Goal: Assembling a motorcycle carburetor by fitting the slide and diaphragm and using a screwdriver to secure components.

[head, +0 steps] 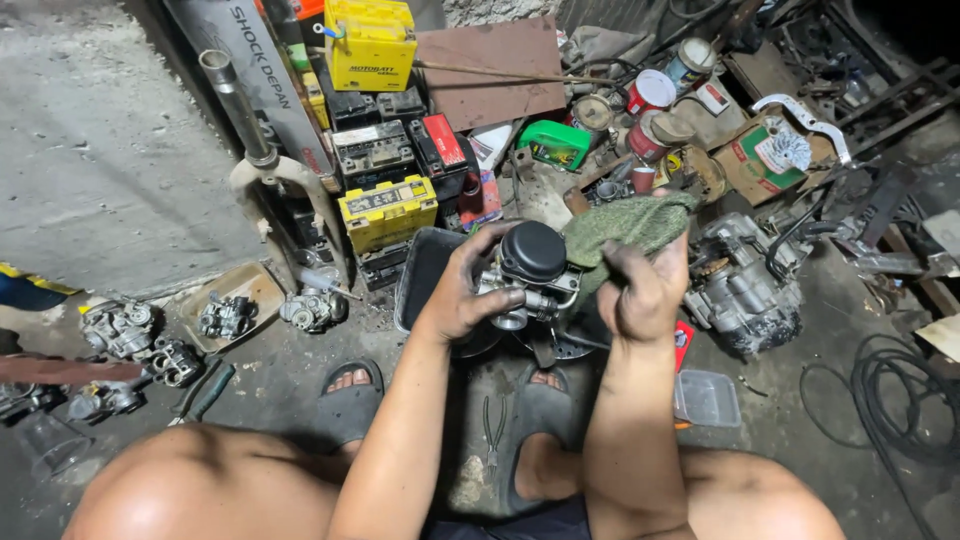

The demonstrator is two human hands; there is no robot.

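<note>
My left hand (470, 290) grips a metal carburetor (527, 275) with a round black cap, held up in front of me over a dark tray (418, 268). My right hand (648, 290) is closed on a green rag (628, 225) that drapes against the carburetor's right side. Both hands are smeared with grease. Pliers (493, 425) lie on the floor between my sandalled feet (347, 395).
Yellow and black batteries (385, 205) are stacked at the back. A fork tube (245, 120) leans at the left, with more carburetors (130, 335) on the floor beside it. An engine part (740, 280), cans, a box, a clear plastic container (707, 397) and coiled cable (900, 395) sit on the right.
</note>
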